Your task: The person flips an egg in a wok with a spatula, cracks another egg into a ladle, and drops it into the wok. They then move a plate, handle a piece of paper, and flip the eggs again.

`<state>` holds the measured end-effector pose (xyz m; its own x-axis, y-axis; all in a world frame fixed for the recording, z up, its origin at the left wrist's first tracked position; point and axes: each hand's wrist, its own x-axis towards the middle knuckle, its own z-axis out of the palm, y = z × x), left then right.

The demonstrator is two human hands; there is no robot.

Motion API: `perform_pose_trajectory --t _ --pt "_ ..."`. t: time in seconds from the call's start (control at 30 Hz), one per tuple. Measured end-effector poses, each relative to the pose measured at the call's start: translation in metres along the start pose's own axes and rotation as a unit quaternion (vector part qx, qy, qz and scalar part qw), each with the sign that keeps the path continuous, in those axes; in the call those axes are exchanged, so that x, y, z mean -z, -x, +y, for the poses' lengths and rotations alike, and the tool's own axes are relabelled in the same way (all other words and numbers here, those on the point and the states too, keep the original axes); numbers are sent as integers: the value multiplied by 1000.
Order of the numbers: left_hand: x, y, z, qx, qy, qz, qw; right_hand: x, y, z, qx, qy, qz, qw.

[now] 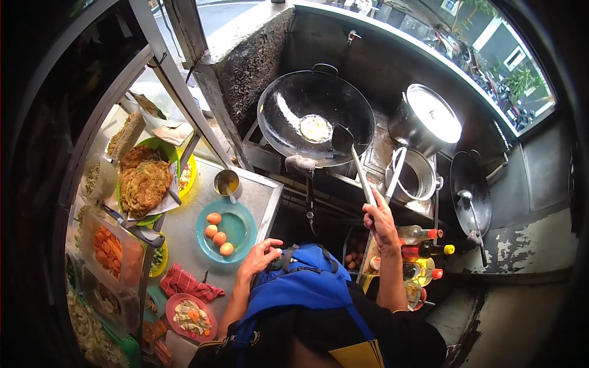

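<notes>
The spatula is lying with its blade inside the black wok, just at 3 o'clock of the small pale egg patty that is frying at the wok's centre. Its long handle is running down toward 5 o'clock, where the right hand is closing around the end of it — fingers wrapped, gripping. The left hand is well apart from the spatula, at about 8 o'clock of the wok; it is resting with curled fingers at the edge of the metal worktop, and whether it is pinching anything I cannot tell.

Just at 10 o'clock of the left hand, a teal plate is carrying four brown eggs. Above that plate, at 12 o'clock, a small metal cup is standing with a spoon in it. Farther out at 9 o'clock, a green plate is holding fried fritters. A red cloth is lying at 8 o'clock of the left hand.

At 3 o'clock of the wok, a lidded steel pot is sitting — and a second dark pan is resting beyond it. Sauce bottles are lying just at 4 o'clock of the right hand.
</notes>
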<state>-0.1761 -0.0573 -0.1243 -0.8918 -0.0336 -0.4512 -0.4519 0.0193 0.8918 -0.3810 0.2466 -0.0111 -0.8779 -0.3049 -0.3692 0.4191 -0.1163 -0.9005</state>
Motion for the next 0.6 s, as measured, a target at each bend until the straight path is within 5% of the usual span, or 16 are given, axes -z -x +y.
perform_pose_trajectory --t 0.6 --pt "-3 5 4 3 -5 -6 1000 -1 3 6 14 38 0 999"
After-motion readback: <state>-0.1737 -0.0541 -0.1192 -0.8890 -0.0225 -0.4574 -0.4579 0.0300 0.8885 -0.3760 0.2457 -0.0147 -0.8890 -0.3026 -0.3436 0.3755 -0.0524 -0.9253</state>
